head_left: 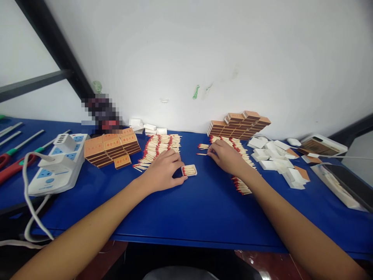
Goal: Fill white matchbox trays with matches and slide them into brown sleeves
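In the head view my left hand [163,171] grips the left end of a small white matchbox tray [194,174] between thumb and fingers. Red-tipped matches [189,170] lie in the tray. My right hand [225,156] pinches a single match [201,154], its red head pointing left. Just above that match, a few loose matches [203,146] lie by my right fingertips. Rows of matches [243,186] extend beneath and beside my right forearm. Beyond my left hand, more matches [160,147] lie in layered rows, partly hidden by the hand.
Orange-brown matchboxes are stacked at left [112,147] and at back right [240,125]. White trays [278,157] lie heaped at right, near a phone [349,182]. A power strip [60,167] with white cables stands at left, beside red-handled tools [17,171]. The blue table [186,217] meets a wall.
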Tool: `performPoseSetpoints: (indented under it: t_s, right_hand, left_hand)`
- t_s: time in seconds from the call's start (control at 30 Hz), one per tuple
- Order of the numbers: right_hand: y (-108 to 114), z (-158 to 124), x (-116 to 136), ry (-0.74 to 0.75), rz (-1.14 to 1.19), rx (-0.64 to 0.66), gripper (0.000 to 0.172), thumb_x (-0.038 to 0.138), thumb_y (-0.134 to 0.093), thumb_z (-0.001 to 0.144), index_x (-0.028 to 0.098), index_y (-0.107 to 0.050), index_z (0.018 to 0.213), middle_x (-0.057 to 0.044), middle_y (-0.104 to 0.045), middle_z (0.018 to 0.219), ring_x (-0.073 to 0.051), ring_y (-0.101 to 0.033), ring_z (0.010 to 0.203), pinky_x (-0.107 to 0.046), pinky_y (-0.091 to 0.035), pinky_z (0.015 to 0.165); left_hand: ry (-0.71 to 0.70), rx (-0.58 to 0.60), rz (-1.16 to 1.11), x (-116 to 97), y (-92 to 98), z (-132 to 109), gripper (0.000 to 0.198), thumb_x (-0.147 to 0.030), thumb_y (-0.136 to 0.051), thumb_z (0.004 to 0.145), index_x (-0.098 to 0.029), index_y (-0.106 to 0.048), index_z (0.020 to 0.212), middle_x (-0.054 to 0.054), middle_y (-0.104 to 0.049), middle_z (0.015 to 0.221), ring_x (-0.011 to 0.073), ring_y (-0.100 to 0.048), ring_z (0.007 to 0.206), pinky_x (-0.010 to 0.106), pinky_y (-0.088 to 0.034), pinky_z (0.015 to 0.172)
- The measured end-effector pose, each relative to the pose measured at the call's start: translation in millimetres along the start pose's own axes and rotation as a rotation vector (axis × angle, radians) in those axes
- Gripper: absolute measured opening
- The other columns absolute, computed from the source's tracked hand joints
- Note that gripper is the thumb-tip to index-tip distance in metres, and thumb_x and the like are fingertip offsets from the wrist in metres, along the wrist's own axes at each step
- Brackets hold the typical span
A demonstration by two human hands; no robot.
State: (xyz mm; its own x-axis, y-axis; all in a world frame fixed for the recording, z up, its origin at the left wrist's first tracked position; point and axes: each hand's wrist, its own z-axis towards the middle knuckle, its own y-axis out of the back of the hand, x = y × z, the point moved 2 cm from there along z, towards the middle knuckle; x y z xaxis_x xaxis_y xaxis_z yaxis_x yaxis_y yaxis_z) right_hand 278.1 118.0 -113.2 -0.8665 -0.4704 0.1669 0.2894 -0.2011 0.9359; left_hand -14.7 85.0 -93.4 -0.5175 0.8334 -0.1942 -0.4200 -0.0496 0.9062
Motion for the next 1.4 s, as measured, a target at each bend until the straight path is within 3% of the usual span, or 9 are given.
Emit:
performPoseSetpoints:
  t_s: [0.37, 0.53, 0.77, 0.97, 1.17, 1.27, 1.4]
  right_hand:
    - [-6, 3, 7, -0.001, -0.015, 0.027, 0.022, 0.023, -0.044, 0.108, 0.022, -0.062, 0.095, -0.013, -0.063, 0.104, -0.029, -0.062, 0.098, -0.044, -0.052, 0.09]
    - [-1, 1, 16, 0.038, 0.074, -0.005, 0.012, 0.03, -0.054, 0.108, 0.022, -0.063, 0.106, -0.012, -0.063, 0.111, -0.029, -0.063, 0.105, -0.043, -0.052, 0.095]
    - [-3, 4, 25, 0.044, 0.076, 0.037, 0.016, 0.024, -0.049, 0.108, 0.023, -0.058, 0.095, -0.012, -0.063, 0.104, -0.031, -0.061, 0.105, -0.045, -0.052, 0.094]
    - [19, -3, 62, 0.116, 0.199, 0.038, 0.011, 0.024, -0.052, 0.109, 0.023, -0.06, 0.101, -0.01, -0.064, 0.106, -0.027, -0.063, 0.104, -0.042, -0.054, 0.091]
    - [18, -10, 102, 0.223, 0.06, 0.071, 0.017, 0.019, -0.05, 0.109, 0.02, -0.063, 0.099, -0.011, -0.066, 0.1, -0.028, -0.063, 0.097, -0.042, -0.054, 0.088]
    - [17, -10, 99, 0.218, 0.055, 0.055, 0.014, 0.022, -0.053, 0.108, 0.02, -0.065, 0.101, -0.011, -0.067, 0.102, -0.028, -0.063, 0.099, -0.042, -0.054, 0.088]
    - [16, -4, 67, 0.138, 0.059, -0.051, 0.016, 0.026, -0.052, 0.109, 0.022, -0.067, 0.104, -0.011, -0.067, 0.104, -0.029, -0.063, 0.101, -0.043, -0.054, 0.09]
  left_hand:
    - [-0.007, -0.015, 0.002, 0, -0.7, 0, 0.028, -0.043, -0.074, 0.097, -0.017, -0.078, 0.107, 0.009, -0.071, 0.103, 0.0283, -0.062, 0.104, 0.046, -0.053, 0.096]
    - [-0.014, -0.014, 0.007, 0, -0.6, 0, 0.029, -0.042, -0.076, 0.096, -0.016, -0.078, 0.107, 0.009, -0.071, 0.103, 0.0282, -0.062, 0.104, 0.045, -0.054, 0.096]
    - [-0.008, -0.014, 0.012, 1, -0.9, 0, 0.029, -0.044, -0.075, 0.096, -0.017, -0.078, 0.108, 0.009, -0.071, 0.104, 0.028, -0.061, 0.105, 0.045, -0.053, 0.095]
    - [-0.002, -0.013, 0.015, 2, -1.2, 0, 0.028, -0.043, -0.077, 0.095, -0.017, -0.078, 0.106, 0.008, -0.07, 0.103, 0.028, -0.062, 0.105, 0.044, -0.052, 0.092]
    - [-0.005, -0.024, 0.031, 1, -0.9, 0, 0.027, -0.042, -0.077, 0.095, -0.016, -0.077, 0.101, 0.008, -0.07, 0.102, 0.0274, -0.061, 0.105, 0.043, -0.052, 0.092]
    - [-0.003, -0.013, 0.028, 1, -0.4, 0, 0.026, -0.042, -0.077, 0.095, -0.017, -0.077, 0.101, 0.008, -0.07, 0.101, 0.0272, -0.061, 0.103, 0.043, -0.052, 0.092]
    - [-0.008, -0.03, 0.01, 1, -0.2, 0, 0.024, -0.041, -0.077, 0.095, -0.018, -0.078, 0.103, 0.008, -0.07, 0.101, 0.0274, -0.061, 0.103, 0.043, -0.052, 0.094]
